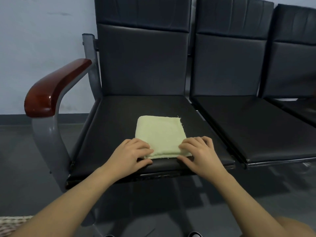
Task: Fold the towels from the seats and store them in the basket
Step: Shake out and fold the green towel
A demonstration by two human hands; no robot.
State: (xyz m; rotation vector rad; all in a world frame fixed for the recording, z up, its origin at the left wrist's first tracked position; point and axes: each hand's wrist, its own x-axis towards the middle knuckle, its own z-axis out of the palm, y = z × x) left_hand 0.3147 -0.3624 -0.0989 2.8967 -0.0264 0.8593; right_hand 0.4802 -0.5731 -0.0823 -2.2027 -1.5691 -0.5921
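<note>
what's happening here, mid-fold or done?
A person is working on a pale yellow towel that lies folded into a compact rectangle on the leftmost black seat. The left hand and right hand each grip a near corner, fingers on top and thumbs at the front edge. It looks close to done, about to be folded once more or lifted. A woven basket shows only at the bottom left corner. The neighbouring seats hold no towels.
</note>
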